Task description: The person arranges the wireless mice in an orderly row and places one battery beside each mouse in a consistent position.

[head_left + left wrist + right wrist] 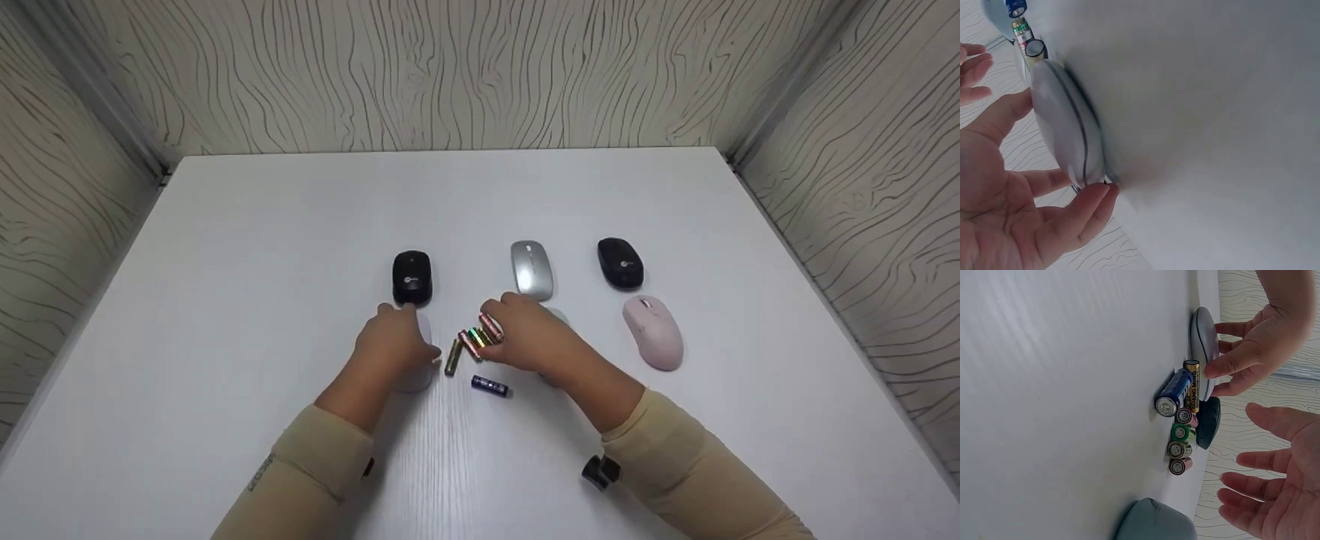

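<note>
A pale whitish computer mouse (1064, 121) lies on the table, and my left hand (390, 345) holds it with thumb and fingers at its edges. Just right of it is a gold battery (453, 357). Beside that, a row of several pink, green and gold batteries (1181, 434) lies side by side, partly covered by my right hand in the head view. A dark blue battery (491, 386) rests nearer the front. My right hand (532, 334) hovers over the row; in the right wrist view its fingers (1252, 485) are spread loosely, apart from the batteries.
Behind the hands are a black mouse (412, 277), a silver mouse (532, 270) and a second black mouse (621, 263). A pink mouse (654, 332) lies at the right. A pale green mouse (1157, 523) is partly hidden under my right hand in the head view.
</note>
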{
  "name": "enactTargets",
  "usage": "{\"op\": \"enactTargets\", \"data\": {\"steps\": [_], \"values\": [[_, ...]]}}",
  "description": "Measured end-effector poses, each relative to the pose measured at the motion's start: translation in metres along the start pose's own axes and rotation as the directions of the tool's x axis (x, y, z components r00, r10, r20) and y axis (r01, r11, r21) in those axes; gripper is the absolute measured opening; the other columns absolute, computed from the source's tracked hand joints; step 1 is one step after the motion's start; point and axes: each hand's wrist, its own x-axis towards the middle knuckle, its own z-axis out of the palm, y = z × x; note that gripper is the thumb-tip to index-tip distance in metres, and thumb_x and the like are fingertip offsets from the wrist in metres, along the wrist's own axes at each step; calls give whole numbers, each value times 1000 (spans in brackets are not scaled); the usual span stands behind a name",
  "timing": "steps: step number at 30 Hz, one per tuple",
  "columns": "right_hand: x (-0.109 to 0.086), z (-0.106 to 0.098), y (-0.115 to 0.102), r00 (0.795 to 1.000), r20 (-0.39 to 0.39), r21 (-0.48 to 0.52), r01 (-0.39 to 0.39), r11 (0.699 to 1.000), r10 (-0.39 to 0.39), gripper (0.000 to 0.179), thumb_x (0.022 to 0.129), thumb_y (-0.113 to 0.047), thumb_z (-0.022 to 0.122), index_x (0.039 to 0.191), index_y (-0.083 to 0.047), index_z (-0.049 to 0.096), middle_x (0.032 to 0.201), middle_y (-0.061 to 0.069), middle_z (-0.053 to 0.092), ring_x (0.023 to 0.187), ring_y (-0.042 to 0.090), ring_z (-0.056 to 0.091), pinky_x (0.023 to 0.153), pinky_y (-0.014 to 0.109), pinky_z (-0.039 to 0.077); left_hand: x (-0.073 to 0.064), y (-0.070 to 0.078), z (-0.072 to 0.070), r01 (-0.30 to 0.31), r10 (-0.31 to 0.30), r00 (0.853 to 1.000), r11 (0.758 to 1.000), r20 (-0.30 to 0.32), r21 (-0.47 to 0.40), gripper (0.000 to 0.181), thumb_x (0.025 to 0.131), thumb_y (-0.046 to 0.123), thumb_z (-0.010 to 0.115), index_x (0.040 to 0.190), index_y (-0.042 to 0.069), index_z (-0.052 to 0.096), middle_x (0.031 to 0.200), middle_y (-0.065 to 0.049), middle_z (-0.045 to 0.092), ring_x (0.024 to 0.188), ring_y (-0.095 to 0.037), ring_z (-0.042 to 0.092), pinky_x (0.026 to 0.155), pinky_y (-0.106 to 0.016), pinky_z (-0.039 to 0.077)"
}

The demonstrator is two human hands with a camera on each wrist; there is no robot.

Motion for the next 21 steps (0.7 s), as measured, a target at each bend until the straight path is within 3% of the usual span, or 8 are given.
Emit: {"op": "enactTargets", "data": {"steps": [8,16,21], "values": [[1,1,-5,1000,17,4,1,1000,-1,47,75,-36,73,108,-6,58,88,6,54,78,19,49,67,35,44,-1,0,0,-2,2,1000,1000,15,-15,78,75,34,73,136,0,40,133,-29,38,115,-40,48,91,-48,43],[1,3,-8,998,53,-8,-24,1000,25,54,77,-37,70,119,-6,55,97,8,56,80,18,49,65,32,45,2,-1,4,-16,16,1000,1000,10,8,78,75,37,72,135,-1,40,133,-29,38,114,-38,48,90,-47,44],[3,5,-9,996,69,-20,-48,999,49,56,78,-38,70,122,-7,54,101,8,56,84,18,50,67,31,46,2,-2,-2,-19,19,999,1000,26,-10,79,76,38,71,136,-1,38,132,-29,38,114,-39,48,90,-48,44]]}}
